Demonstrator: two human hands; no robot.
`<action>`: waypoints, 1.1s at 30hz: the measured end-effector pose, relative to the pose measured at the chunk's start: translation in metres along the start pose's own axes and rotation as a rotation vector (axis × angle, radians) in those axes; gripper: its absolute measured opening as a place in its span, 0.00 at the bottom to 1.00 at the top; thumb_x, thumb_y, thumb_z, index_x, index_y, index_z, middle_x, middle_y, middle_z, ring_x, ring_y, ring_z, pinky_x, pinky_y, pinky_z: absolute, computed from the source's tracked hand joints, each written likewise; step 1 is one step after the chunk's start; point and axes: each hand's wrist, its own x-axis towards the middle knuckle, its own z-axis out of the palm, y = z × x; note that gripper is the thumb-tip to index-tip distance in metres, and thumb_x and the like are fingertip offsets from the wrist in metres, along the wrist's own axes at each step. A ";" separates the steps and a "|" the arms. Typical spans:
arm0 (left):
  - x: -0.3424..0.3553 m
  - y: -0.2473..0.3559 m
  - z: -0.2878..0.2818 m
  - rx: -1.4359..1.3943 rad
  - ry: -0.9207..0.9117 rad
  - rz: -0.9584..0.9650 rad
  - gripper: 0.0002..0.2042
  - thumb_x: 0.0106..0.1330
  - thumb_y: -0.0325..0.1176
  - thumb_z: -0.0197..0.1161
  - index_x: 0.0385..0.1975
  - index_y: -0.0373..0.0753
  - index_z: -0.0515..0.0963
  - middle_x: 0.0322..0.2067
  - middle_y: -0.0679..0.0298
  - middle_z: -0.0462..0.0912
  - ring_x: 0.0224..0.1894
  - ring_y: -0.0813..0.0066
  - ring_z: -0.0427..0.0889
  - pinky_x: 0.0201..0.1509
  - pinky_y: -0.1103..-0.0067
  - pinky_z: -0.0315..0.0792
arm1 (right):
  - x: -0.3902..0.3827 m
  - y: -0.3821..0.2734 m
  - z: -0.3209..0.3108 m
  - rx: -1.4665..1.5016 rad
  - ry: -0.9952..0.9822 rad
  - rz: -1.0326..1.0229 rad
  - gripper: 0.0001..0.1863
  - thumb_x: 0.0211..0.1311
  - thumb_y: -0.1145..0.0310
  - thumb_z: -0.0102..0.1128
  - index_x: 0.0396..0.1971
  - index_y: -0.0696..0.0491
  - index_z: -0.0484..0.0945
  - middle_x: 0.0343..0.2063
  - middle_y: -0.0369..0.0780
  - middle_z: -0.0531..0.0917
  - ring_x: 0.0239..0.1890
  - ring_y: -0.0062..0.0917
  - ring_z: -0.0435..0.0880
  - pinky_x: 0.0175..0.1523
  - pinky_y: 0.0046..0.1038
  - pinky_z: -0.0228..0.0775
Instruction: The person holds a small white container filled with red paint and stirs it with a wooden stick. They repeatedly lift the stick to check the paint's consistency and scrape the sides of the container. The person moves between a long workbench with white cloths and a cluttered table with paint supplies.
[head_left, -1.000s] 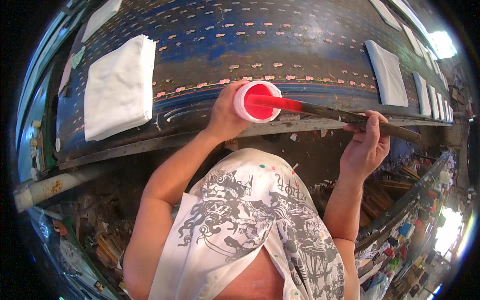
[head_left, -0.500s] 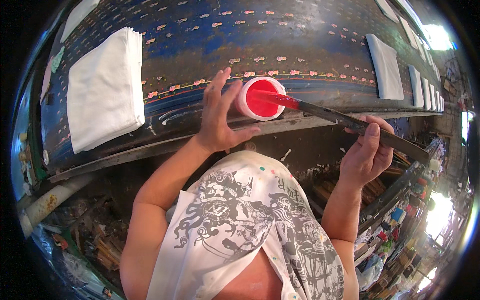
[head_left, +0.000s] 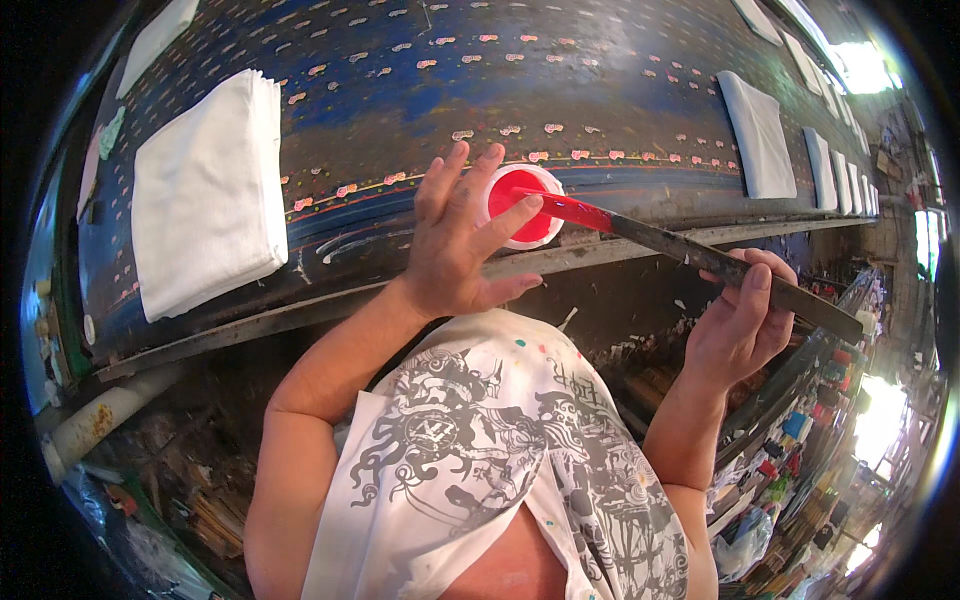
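Note:
A white tub of red paint (head_left: 515, 220) sits near the front edge of the dark printing table (head_left: 400, 100). My left hand (head_left: 460, 240) is open with fingers spread, over the tub's left side, one finger crossing its rim; whether it touches the tub I cannot tell. My right hand (head_left: 740, 320) grips a long dark flat stick (head_left: 670, 240) whose red-coated far end is in the tub. A folded stack of white fabric (head_left: 205, 190) lies to the left of the tub, and a folded white cloth (head_left: 755, 135) lies to the right.
More folded white pieces (head_left: 820, 170) line the table's right end. Below the table's edge a rusty pipe (head_left: 100, 420) runs at lower left. A shelf crowded with small items (head_left: 820, 430) stands at lower right, beside bright openings. Small printed motifs dot the table surface.
My left hand has let go of the tub and spread its fingers, now reaching over its rim. My right hand and the stick's handle end have shifted down and slightly right.

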 end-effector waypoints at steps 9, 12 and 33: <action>0.006 0.007 -0.014 -0.064 -0.006 -0.046 0.39 0.74 0.70 0.77 0.77 0.49 0.89 0.89 0.41 0.68 0.94 0.32 0.54 0.93 0.38 0.50 | 0.002 -0.006 0.003 0.083 -0.010 -0.005 0.12 0.92 0.70 0.64 0.58 0.64 0.89 0.50 0.44 0.94 0.48 0.21 0.90 0.59 0.25 0.80; 0.009 0.014 -0.035 -0.248 0.053 -0.124 0.42 0.70 0.55 0.85 0.82 0.44 0.83 0.89 0.42 0.69 0.93 0.33 0.59 0.94 0.42 0.51 | 0.001 -0.007 0.009 -0.012 0.004 -0.035 0.12 0.92 0.70 0.64 0.58 0.63 0.89 0.49 0.42 0.94 0.44 0.18 0.88 0.54 0.21 0.78; 0.008 0.028 -0.068 -1.423 0.181 -0.659 0.41 0.91 0.65 0.49 0.82 0.33 0.82 0.87 0.45 0.76 0.93 0.48 0.64 0.93 0.52 0.57 | -0.010 -0.004 0.013 -0.052 -0.147 -0.144 0.07 0.91 0.75 0.66 0.56 0.61 0.89 0.49 0.41 0.92 0.49 0.21 0.85 0.58 0.24 0.75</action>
